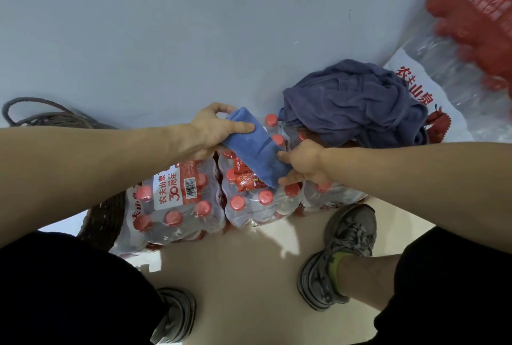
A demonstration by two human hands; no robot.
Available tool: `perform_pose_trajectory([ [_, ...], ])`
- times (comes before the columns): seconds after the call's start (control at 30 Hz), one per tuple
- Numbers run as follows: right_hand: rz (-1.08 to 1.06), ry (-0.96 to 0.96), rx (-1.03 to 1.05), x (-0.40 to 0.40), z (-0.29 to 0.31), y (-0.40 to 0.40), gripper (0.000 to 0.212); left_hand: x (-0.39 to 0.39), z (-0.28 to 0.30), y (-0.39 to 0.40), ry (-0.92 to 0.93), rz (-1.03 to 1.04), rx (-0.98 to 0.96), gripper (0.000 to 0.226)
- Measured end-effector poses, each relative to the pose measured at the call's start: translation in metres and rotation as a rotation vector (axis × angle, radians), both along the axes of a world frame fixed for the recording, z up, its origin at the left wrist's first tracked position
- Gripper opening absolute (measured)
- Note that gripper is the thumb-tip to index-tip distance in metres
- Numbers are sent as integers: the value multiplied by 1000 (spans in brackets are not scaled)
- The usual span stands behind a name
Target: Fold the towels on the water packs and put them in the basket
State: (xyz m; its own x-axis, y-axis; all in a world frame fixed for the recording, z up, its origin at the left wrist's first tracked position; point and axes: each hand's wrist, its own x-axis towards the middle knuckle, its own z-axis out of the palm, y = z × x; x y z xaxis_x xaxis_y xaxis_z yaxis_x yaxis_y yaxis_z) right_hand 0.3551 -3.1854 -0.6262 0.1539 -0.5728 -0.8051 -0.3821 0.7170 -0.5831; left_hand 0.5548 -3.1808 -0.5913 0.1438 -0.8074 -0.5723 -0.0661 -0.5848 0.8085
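Note:
A folded blue towel (256, 148) lies slanted on top of the middle water pack (257, 203). My left hand (206, 134) grips its far upper end, thumb on top. My right hand (303, 163) holds its near lower end. A crumpled pile of darker blue-grey towels (352, 103) sits on the packs to the right, against the wall. A woven basket (106, 220) stands at the left, mostly hidden by my left arm and by another water pack (171, 203); its rope handle (25, 110) shows above my arm.
More shrink-wrapped packs (457, 67) are stacked at the upper right. A pale blue wall (194, 26) rises right behind the packs. My two grey shoes (338, 256) stand on the beige floor (243, 275) in front of the packs.

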Motion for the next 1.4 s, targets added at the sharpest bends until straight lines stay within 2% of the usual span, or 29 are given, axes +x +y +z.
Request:
perform_pose_trajectory([
  [0.1,-182,-84,-10,-3,11,-4,19,-1,11,-4,-97,64,-96,46],
  [0.17,-161,-74,-31,-6,19,-7,21,-1,21,-4,-179,99,-153,46],
  [0.23,-39,3,-146,-6,30,-11,27,4,32,-2,-375,-1,-289,44],
  [0.3,165,156,-440,-4,48,-17,34,11,48,6,-520,-191,-456,43],
  [0.33,221,144,-581,-2,58,-18,39,13,56,11,-549,-286,-507,45],
  [0.4,337,-34,-675,2,83,-17,61,15,69,20,-545,-437,-563,52],
  [0.47,549,-168,-685,9,103,-11,74,15,80,25,-488,-513,-581,52],
  [0.53,724,-220,-713,17,112,-5,60,18,90,26,-371,-503,-578,43],
  [0.63,738,-177,-715,29,114,2,39,22,104,29,-226,-449,-584,33],
  [0.7,702,-200,-740,34,116,4,29,27,110,32,-212,-408,-595,35],
  [0.8,728,-227,-814,45,124,13,29,39,121,36,-250,-374,-465,65],
  [0.87,758,-256,-836,55,127,25,30,48,133,42,-404,-483,-326,83],
  [0.97,779,-278,-797,70,124,39,27,63,142,54,-605,-704,-219,73],
  [1.1,738,-286,-670,80,119,47,24,91,145,65,-708,-625,-398,54],
  [1.23,697,-383,-520,91,120,47,27,134,147,79,-563,-555,-447,23],
  [1.33,658,-402,-495,106,125,51,25,166,146,89,-478,-583,-391,25],
  [1.4,567,-367,-535,126,125,50,39,187,142,92,-429,-536,-333,27],
])
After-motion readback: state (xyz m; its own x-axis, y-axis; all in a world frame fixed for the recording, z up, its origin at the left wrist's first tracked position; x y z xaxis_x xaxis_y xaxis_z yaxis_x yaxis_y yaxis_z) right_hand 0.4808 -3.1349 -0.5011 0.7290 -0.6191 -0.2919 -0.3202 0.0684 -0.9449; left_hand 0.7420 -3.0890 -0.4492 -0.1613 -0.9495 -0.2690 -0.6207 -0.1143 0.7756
